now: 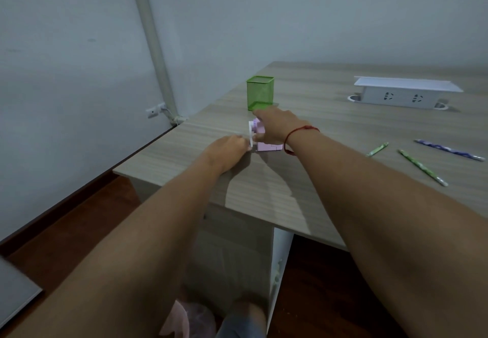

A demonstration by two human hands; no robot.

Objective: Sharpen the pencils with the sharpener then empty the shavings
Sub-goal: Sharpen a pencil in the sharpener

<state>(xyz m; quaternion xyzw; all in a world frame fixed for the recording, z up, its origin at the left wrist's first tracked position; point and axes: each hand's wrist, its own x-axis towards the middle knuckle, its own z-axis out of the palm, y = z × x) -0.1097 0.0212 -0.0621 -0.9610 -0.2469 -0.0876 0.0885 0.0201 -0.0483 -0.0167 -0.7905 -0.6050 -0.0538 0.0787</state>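
Observation:
A small pink sharpener [264,147] stands on the wooden desk [303,179] near its left end. My right hand [277,126] lies over the sharpener's top and grips it. My left hand [227,148] pinches the white front plate on the sharpener's left side. Three pencils lie on the desk to the right: a short green one [377,149], a longer green one [422,167] and a blue patterned one [449,150]. No pencil shows in either hand.
A green mesh pen holder [260,93] stands just behind the sharpener. A white socket box [401,94] sits at the back right. The desk's left edge is close to my left hand. A pink bag [182,319] lies on the floor below.

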